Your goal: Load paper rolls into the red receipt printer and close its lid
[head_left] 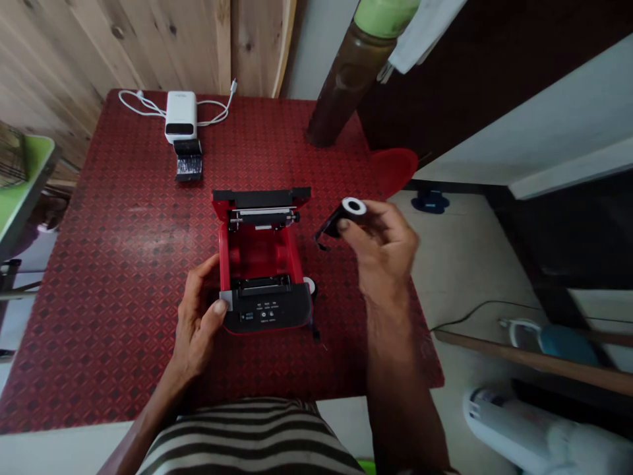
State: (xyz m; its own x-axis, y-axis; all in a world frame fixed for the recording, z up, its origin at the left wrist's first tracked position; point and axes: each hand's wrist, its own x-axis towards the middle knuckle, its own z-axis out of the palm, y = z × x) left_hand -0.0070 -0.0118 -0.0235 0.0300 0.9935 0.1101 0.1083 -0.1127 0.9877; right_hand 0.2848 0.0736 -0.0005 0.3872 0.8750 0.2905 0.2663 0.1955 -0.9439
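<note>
A red and black printer (262,311) stands on the table with its lid (262,198) raised, showing a red inner bay. My left hand (198,310) grips its left side, thumb on the front panel's corner and fingers along the outer wall. To the right of the printer and above the tabletop, my right hand (386,244) pinches a small black roll (341,216) with a white core. A loose dark end hangs from that roll. Another roll with a white end (309,285) lies against the printer's right side, partly hidden by it.
Toward the back left are a white power bank-like device (180,115), a white cable (212,112) and a dark crumpled strip (188,161). A tall brown bottle (341,82) with a green lid stands at the back right. The red patterned table (123,297) ends close to my body.
</note>
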